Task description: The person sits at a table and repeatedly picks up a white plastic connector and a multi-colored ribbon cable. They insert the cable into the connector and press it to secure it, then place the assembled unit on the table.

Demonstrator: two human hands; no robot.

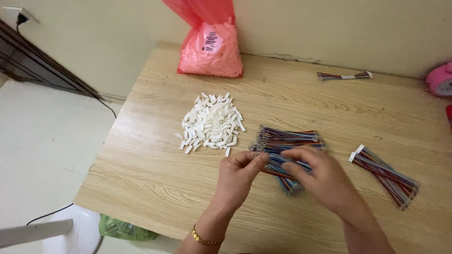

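Here, pinching the metal-tipped end of a wire point(263, 156) between thumb and forefinger of the left hand point(238, 175), fingers clenched on it. Gripping the same wire a little further along with the right hand point(316, 175), fingertips closed over the coloured strands. Hovering both hands just above the near edge of the wire pile point(288, 141), which is lying directly beyond the grip. Wearing a gold bracelet point(203, 239) on the left wrist, nearer than the grip. Lying to the right of the grip, well apart: a finished bundle point(383, 175) with white plugs. Sitting beyond and left of the grip: a heap of white connectors point(212, 123). Standing further back on the table point(150, 169): a red bag point(211, 47). Resting far beyond to the right: another small harness point(344, 75).
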